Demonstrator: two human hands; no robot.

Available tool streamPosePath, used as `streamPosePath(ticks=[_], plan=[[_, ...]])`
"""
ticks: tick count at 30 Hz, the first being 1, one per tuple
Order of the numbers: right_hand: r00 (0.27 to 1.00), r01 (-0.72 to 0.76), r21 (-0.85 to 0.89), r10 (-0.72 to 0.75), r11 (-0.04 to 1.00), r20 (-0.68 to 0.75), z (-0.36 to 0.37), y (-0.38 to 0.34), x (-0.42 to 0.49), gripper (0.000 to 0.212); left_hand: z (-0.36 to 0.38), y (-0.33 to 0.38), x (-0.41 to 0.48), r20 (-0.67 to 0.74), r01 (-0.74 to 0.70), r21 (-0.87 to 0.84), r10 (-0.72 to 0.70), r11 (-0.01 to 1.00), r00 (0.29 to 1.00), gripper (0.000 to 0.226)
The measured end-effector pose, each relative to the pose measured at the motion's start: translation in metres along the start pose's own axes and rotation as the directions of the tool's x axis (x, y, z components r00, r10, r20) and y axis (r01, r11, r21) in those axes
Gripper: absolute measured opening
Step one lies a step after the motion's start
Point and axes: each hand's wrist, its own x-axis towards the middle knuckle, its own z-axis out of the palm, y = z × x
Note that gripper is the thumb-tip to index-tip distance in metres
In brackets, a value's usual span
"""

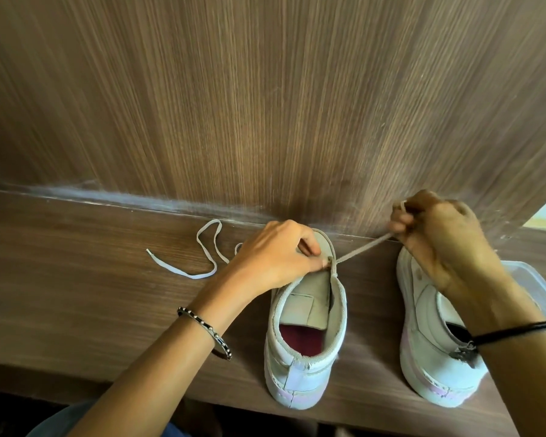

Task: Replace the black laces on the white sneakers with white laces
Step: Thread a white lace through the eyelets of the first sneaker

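Brown wood-grain shelf (76, 294) w/ matching wall panel (265, 89) upright behind it; whitish dusty streak (133, 197) along the join. Clear plastic container (536, 285) at far right, partly hidden. Blue fabric (60, 417) below shelf front, btm left.

The tabletop (76, 310) held two white sneakers (297, 373) (423, 351), two hands (278, 250) (438, 234), two wristbands (202, 323) (511, 331), one clear container (542, 285) at three o'clock, and seemingly one white lace (363, 249).
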Motion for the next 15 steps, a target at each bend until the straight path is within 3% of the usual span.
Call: streamPosePath(ticks=[2, 4, 7, 9, 10, 13, 15], plan=[[0.992, 0.097, -0.443, -0.047, 0.891, 0.121, -0.005, 0.005, -0.002, 0.027, -0.004, -0.003, 0.000, 0.011, 0.013, 0.012, -0.013, 1.000, 1.000, 0.018], [0.973, 0.145, -0.691, 0.026, 0.708, 0.230, -0.004, 0.008, -0.004, 0.019, -0.010, -0.008, 0.000, -0.004, 0.027, 0.012, -0.027, 1.000, 1.000, 0.018], [0.915, 0.259, -0.887, 0.197, 0.382, 0.352, 0.003, 0.017, -0.008, 0.006, -0.017, -0.014, 0.000, -0.027, 0.062, 0.018, -0.061, 0.998, 0.998, 0.021], [0.892, 0.307, -0.921, 0.265, 0.241, 0.367, 0.007, 0.022, -0.010, 0.005, -0.020, -0.016, -0.001, -0.011, 0.080, 0.012, -0.080, 0.997, 0.997, 0.021], [0.890, 0.322, -0.921, 0.261, 0.220, 0.374, 0.008, 0.022, -0.011, 0.002, -0.022, -0.016, -0.001, 0.005, 0.084, 0.003, -0.084, 0.996, 0.996, 0.021], [0.914, 0.336, -0.921, 0.169, 0.194, 0.369, 0.004, 0.016, -0.010, 0.020, -0.026, -0.017, -0.003, 0.061, 0.107, -0.015, -0.106, 0.994, 0.993, 0.020], [0.951, 0.300, -0.919, -0.006, 0.254, 0.309, 0.002, 0.013, -0.010, 0.023, -0.027, -0.019, -0.003, 0.079, 0.118, -0.013, -0.117, 0.993, 0.990, 0.021]])
